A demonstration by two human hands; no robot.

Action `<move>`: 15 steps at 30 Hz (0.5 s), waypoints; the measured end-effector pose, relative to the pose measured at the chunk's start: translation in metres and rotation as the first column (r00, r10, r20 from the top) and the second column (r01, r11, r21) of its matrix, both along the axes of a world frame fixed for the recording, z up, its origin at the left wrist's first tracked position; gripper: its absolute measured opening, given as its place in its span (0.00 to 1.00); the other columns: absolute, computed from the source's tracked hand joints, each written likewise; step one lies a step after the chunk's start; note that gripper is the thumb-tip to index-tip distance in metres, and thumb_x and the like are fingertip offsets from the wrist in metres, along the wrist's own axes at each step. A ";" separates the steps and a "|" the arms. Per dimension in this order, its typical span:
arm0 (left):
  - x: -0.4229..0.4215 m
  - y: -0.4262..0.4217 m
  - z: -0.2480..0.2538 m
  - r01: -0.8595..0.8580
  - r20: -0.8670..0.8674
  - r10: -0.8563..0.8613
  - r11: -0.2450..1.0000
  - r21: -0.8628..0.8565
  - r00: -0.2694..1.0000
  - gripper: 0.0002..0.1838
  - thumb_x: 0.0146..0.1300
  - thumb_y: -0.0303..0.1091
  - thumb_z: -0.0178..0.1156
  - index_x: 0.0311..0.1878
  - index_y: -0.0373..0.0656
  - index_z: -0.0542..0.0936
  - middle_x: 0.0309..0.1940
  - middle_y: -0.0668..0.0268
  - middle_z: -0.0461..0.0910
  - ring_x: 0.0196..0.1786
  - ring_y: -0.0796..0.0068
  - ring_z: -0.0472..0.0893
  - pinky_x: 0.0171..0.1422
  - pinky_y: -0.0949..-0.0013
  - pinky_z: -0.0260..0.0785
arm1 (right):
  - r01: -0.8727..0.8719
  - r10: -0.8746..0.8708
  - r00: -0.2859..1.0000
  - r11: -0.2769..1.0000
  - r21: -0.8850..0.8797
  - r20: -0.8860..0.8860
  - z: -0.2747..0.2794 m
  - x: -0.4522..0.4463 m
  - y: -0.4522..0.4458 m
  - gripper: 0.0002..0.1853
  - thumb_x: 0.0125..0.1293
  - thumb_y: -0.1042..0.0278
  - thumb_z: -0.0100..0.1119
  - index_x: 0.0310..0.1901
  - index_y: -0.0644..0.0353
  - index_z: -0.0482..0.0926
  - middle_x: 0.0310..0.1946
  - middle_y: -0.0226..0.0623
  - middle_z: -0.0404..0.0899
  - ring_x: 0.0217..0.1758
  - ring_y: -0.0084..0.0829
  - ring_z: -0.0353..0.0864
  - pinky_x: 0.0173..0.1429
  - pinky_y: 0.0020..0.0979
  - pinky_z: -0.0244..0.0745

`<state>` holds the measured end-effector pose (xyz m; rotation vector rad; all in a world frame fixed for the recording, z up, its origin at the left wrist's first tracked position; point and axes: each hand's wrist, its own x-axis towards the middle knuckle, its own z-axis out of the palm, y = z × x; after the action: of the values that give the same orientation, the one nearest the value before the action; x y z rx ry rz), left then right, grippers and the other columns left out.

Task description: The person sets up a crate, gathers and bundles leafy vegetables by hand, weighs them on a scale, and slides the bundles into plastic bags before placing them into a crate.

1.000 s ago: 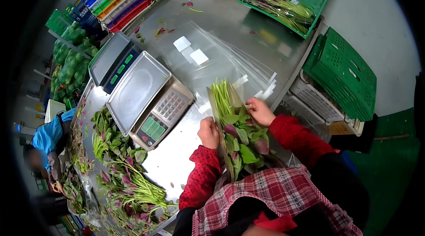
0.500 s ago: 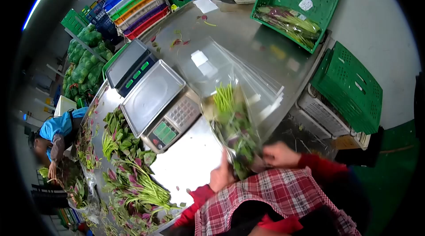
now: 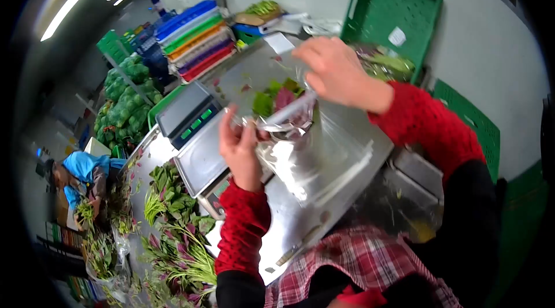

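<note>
A clear plastic bag [image 3: 295, 155] with leafy green and purple vegetables [image 3: 283, 99] showing at its top stands tilted over the metal table. The leaves now point away from me. My left hand [image 3: 241, 149] is closed on the bag's near-left rim, its fingertips pinching the film. Above the bag's right side, my right hand [image 3: 341, 74] has its fingers stretched forward and its thumb apart, slightly blurred; contact with the film is hard to make out. Loose bunches of the same vegetable [image 3: 182, 250] lie left of my left forearm.
Two weighing scales [image 3: 188, 114] stand left of the bag. Stacked coloured crates [image 3: 196, 39] are behind them. A green crate [image 3: 393, 13] holding bagged vegetables stands at the back right. A knife-like tool [image 3: 295, 248] lies near the front edge. A co-worker [image 3: 87, 172] bends at the far left.
Both hands have moved forward from near my apron, over the table. The bag has turned so leaves are at the top instead of stems. My right hand has risen beyond the bag.
</note>
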<state>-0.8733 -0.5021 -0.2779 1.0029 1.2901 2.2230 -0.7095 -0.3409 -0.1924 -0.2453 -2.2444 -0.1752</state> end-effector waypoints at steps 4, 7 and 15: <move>-0.003 0.003 -0.052 0.079 -0.052 -0.073 0.989 0.123 0.996 0.13 0.62 0.20 0.55 0.49 0.39 0.80 0.43 0.66 0.80 0.42 0.75 0.80 0.49 0.72 0.74 | -0.171 0.217 0.892 0.974 -0.146 0.398 0.007 -0.040 -0.040 0.11 0.55 0.58 0.61 0.26 0.58 0.80 0.17 0.40 0.76 0.24 0.46 0.79 0.31 0.44 0.72; 0.031 0.002 -0.068 -0.049 -0.421 0.092 0.993 0.110 0.902 0.21 0.54 0.27 0.66 0.51 0.34 0.77 0.48 0.57 0.77 0.51 0.64 0.77 0.55 0.67 0.70 | -0.136 0.240 0.773 0.967 -0.217 0.587 0.003 -0.026 -0.041 0.18 0.52 0.53 0.67 0.17 0.60 0.80 0.13 0.43 0.74 0.20 0.45 0.78 0.27 0.42 0.71; 0.044 0.018 -0.117 -0.104 -0.959 0.241 0.968 0.227 0.147 0.15 0.46 0.28 0.65 0.40 0.37 0.77 0.36 0.55 0.76 0.35 0.58 0.79 0.35 0.61 0.72 | 0.174 0.267 0.697 0.837 -0.518 0.666 0.011 -0.001 -0.032 0.13 0.46 0.63 0.66 0.19 0.66 0.80 0.13 0.47 0.74 0.17 0.44 0.75 0.26 0.38 0.70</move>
<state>-0.8295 -0.4841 -0.3948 2.7978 1.7779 1.5738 -0.7103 -0.3727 -0.1813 -0.4895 -3.0640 0.5246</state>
